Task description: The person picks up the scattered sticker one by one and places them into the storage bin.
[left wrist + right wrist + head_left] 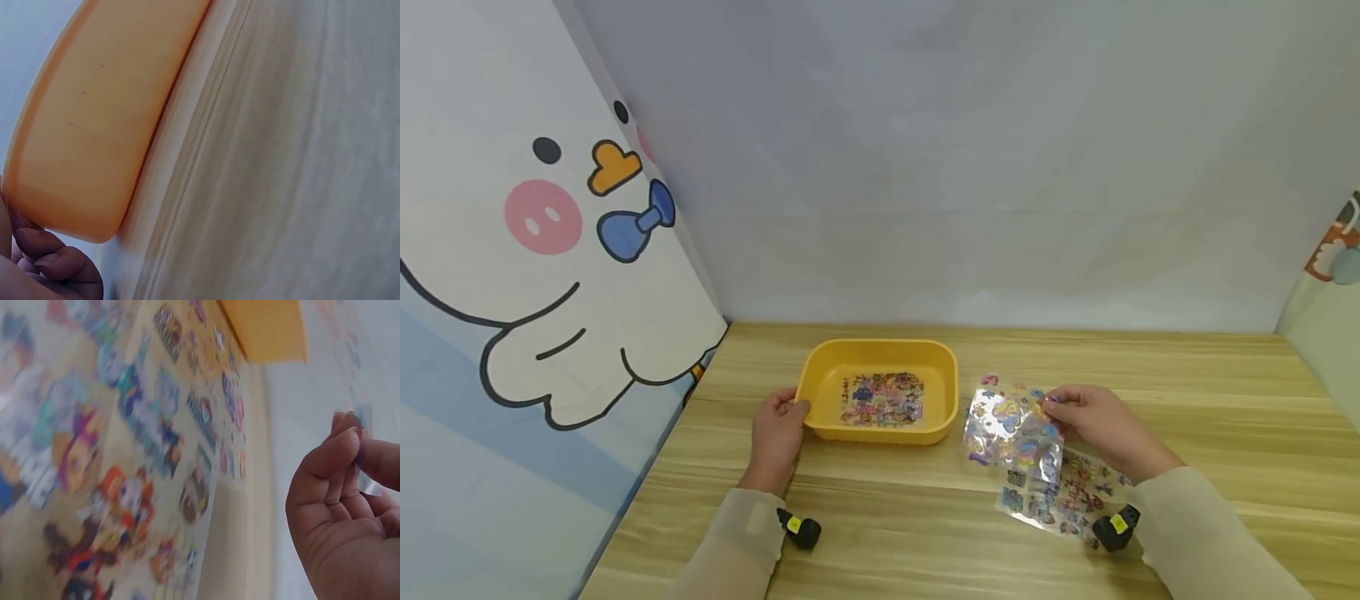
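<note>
A yellow tray (820, 367) is seen on the wooden worktop (1187, 383), taken here as the landmark. One sticker sheet (882, 399) is laid flat on the tray's floor. The tray's left end is gripped by the left hand (777, 433), thumb over the rim, fingers curled beneath the corner; in the left wrist view the fingertips (44, 240) are seen pressed against the tray's underside. Just right of the tray, a glossy clear sticker sheet (1011, 425) is held raised and tilted off the worktop, its edge pinched between thumb and fingers of the right hand (1093, 421); the pinch is confirmed in the right wrist view, though that view is blurred. Right of the tray and nearer the person, another sticker sheet (1063, 496) is left flat on the worktop, partly overlapped by the raised one. The two hands are kept well apart, one at each side of the tray. A cartoon duck panel (542, 250) is noted left of the tray.
</note>
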